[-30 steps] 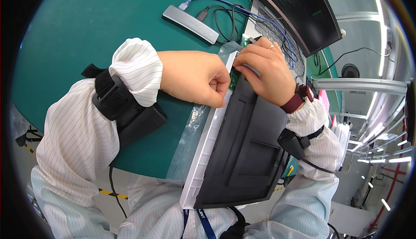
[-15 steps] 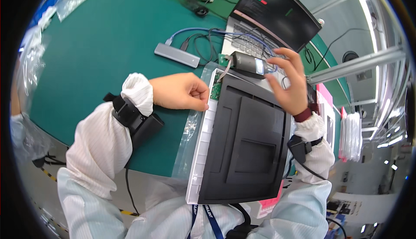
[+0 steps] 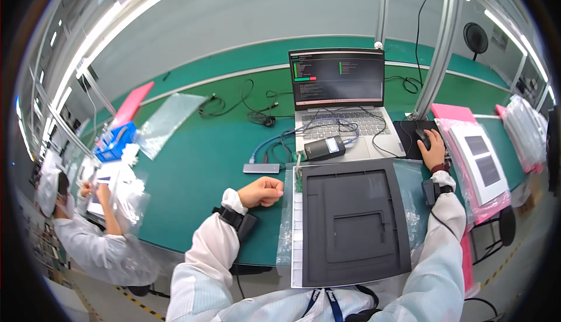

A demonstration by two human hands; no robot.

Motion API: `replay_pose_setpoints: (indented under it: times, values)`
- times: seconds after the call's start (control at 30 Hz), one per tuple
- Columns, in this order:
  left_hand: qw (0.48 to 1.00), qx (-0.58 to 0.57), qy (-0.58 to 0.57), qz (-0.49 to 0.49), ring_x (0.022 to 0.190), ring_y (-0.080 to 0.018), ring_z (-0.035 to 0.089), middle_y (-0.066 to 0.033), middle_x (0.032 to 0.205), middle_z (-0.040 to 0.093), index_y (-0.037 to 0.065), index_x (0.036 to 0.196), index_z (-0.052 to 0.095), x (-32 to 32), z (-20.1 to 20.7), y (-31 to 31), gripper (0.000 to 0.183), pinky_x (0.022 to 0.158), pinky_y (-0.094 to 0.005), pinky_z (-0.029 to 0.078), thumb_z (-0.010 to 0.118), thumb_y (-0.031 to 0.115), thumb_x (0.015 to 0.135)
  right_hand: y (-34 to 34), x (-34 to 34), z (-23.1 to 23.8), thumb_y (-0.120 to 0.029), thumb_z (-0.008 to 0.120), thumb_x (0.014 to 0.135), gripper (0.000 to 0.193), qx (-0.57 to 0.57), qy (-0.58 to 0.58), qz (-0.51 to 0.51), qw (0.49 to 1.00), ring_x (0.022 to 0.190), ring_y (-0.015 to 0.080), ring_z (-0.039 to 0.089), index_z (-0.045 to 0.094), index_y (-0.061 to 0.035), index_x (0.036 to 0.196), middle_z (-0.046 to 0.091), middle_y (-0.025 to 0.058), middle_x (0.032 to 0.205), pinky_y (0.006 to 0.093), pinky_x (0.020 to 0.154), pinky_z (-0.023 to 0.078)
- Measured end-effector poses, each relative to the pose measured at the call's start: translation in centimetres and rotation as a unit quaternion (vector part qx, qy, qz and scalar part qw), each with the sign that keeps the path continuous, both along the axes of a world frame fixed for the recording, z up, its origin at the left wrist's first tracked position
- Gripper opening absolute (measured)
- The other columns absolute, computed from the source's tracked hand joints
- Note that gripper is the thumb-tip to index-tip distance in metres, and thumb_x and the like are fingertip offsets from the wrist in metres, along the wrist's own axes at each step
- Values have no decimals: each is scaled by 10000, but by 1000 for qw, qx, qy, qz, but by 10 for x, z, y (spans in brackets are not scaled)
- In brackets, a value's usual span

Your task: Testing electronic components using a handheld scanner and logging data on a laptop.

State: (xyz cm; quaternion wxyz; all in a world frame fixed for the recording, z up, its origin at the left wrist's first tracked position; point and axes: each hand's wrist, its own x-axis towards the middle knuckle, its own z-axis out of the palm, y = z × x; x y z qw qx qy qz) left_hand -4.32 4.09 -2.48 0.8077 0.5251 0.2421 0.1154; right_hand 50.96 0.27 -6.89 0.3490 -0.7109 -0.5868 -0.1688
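My left hand is closed in a loose fist, with nothing seen in it, just left of a flat black panel with a white side edge. A green circuit board shows at the panel's upper left corner. From there a short cable runs to a black box lying on the front of an open laptop. My right hand rests over a black computer mouse on a dark mouse pad, right of the laptop.
A grey hub with a blue cable lies left of the laptop. White framed panels on pink foam stand at the right, beside a metal post. At the left, a co-worker sits near a blue bin and plastic bags.
My right hand has gone from above the black box to the mouse at the right. My left hand stays closed beside the panel. The view has tilted up, showing the whole laptop screen.
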Motion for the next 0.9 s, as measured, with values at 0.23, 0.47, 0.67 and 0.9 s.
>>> replay_pose_setpoints:
  times: [0.23, 0.47, 0.67, 0.9]
  values:
    - [989, -52, -102, 92, 452, -40, 214, 73, 555, 247, 138, 671, 328, 36, 21, 12, 302, 412, -227, 166, 525, 169, 899, 2, 1, 11, -223, 661, 739, 423, -37, 11, -1, 999, 1061, 355, 505, 555, -116, 1134, 485, 151, 1201, 423, 893, 426]
    - [935, -187, -301, 0, 423, -89, 177, 47, 501, 173, 136, 611, 280, 58, -8, 7, 327, 419, -277, 164, 489, 180, 858, 1, -5, 12, -151, 656, 703, 411, -12, 32, 40, 999, 1041, 360, 504, 565, -74, 1097, 482, 156, 1173, 409, 898, 422]
    - [903, -183, -388, 13, 404, -101, 141, 40, 488, 153, 145, 571, 241, 38, -13, 21, 347, 422, -282, 150, 465, 174, 834, -3, -9, 12, -147, 665, 704, 406, -15, 72, 66, 995, 1080, 351, 494, 572, -59, 1090, 482, 161, 1175, 389, 930, 406]
    - [909, -189, -371, 22, 398, -102, 124, 36, 474, 141, 145, 542, 216, 34, -19, 24, 374, 411, -291, 127, 471, 197, 811, -4, -13, 16, -159, 671, 714, 407, -21, 49, 70, 996, 1077, 347, 501, 569, -63, 1097, 486, 158, 1181, 385, 921, 416]
